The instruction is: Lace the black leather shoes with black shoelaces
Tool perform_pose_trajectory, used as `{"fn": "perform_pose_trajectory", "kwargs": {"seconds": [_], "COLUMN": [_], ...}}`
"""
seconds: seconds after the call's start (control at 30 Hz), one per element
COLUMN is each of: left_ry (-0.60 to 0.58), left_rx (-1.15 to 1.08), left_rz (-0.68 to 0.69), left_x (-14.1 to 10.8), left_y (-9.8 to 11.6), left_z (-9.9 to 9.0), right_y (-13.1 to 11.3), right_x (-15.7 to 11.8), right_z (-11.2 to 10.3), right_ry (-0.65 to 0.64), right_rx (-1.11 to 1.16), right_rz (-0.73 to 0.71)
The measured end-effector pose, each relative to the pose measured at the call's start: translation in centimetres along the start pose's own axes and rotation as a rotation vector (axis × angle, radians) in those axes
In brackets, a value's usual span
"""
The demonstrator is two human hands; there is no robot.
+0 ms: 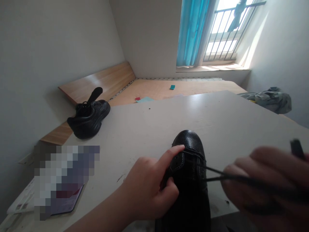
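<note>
A black leather shoe [189,140] rests on the white table in front of me, toe pointing away. My left hand [151,183] grips its left side, index finger by the front of the lacing and thumb lower on the flap. From the shoe's right side a black shoelace [213,178] stretches in two strands to my right hand [256,180], which is closed on it and smeared by motion. The shoe's heel end is dark and cut off by the lower frame edge.
A second black shoe [89,119] stands at the table's left edge with its tongue up. Nearer me lies a partly pixelated flat item [70,196]. Beyond the white table [145,129] are a bed [154,87] and, at right, crumpled grey cloth [275,98].
</note>
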State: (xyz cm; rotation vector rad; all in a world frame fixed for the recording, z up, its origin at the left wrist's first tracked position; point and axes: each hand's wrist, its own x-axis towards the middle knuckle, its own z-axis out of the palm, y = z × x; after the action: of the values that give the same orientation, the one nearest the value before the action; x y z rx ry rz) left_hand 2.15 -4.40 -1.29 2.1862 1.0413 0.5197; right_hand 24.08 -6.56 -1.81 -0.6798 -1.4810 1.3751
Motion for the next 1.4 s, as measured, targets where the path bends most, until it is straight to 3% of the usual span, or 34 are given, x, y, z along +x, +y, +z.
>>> {"fn": "perform_pose_trajectory", "kwargs": {"seconds": [0.03,0.07,0.13,0.23,0.4,0.53,0.67,1.0,1.13,1.2,1.4], "left_ry": [0.009,0.022,0.056,0.097,0.247,0.257,0.331,0.475,0.392,0.356,0.494], "left_rx": [0.022,0.04,0.066,0.095,0.056,-0.043,-0.101,-0.121,-0.372,-0.574,-0.912], "left_rz": [0.001,-0.003,-0.012,-0.01,0.069,0.113,0.047,-0.103,-0.06,-0.045,-0.101], "left_x": [-0.1,-0.2,-0.3,-0.6,-0.5,-0.1,0.0,0.7,1.0,1.0,1.3], "left_y": [0.1,0.3,0.5,0.7,0.5,0.1,-0.4,-0.8,-0.8,-1.0,-2.2], "left_z": [0.0,-0.1,-0.2,-0.4,-0.7,-0.6,-0.4,0.2,-0.2,-0.6,-1.2], "right_y": [-1.4,-2.6,-4.7,-5.9,-4.4,-2.8,-2.6,-2.7,-2.8,-2.5,0.1], "right_x": [1.0,2.2,5.0,8.9,13.0,13.7,13.2,12.9,12.9,13.2,14.7], "right_z": [0.0,-0.1,-0.1,0.3,2.6,4.4,4.8,3.6,3.4,2.8,-1.0], "right_ry": [0.215,0.268,0.317,0.258,0.109,-0.036,-0.159,-0.218,-0.235,-0.183,0.216], "right_rx": [0.184,0.346,0.508,0.521,0.526,0.604,0.638,0.55,0.395,0.313,0.132], "right_rz": [-0.026,-0.079,0.002,0.084,0.178,0.244,0.216,0.148,0.156,0.165,0.165]}}
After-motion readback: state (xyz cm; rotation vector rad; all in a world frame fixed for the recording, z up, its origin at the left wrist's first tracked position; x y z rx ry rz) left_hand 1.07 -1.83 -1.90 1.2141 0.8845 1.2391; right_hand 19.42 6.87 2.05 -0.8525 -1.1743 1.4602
